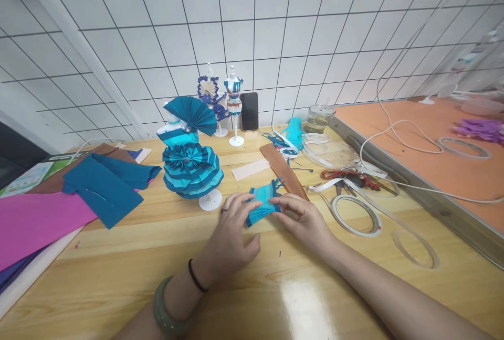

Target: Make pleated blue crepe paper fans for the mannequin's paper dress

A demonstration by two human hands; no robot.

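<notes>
A small pleated piece of blue crepe paper [263, 199], light in the middle with darker edges and a few thin strips at its top right, lies on the table in front of me. My left hand [236, 232] rests its fingertips on the paper's left side, the thumb held apart below. On the right edge, my right hand [305, 222] pinches the paper between thumb and fingers. Just beyond, at the left, stands a mini dress form in a ruffled blue paper dress [192, 169] with a fan-shaped piece [192, 114] on its chest.
Folded crepe paper sheets [106, 182] pile up at the left. Two smaller dress forms [235, 104] and a phone [249, 112] stand by the tiled wall. A brown strip [283, 169], a tape roll [378, 222], loose tape and a glass [319, 118] lie or stand at right.
</notes>
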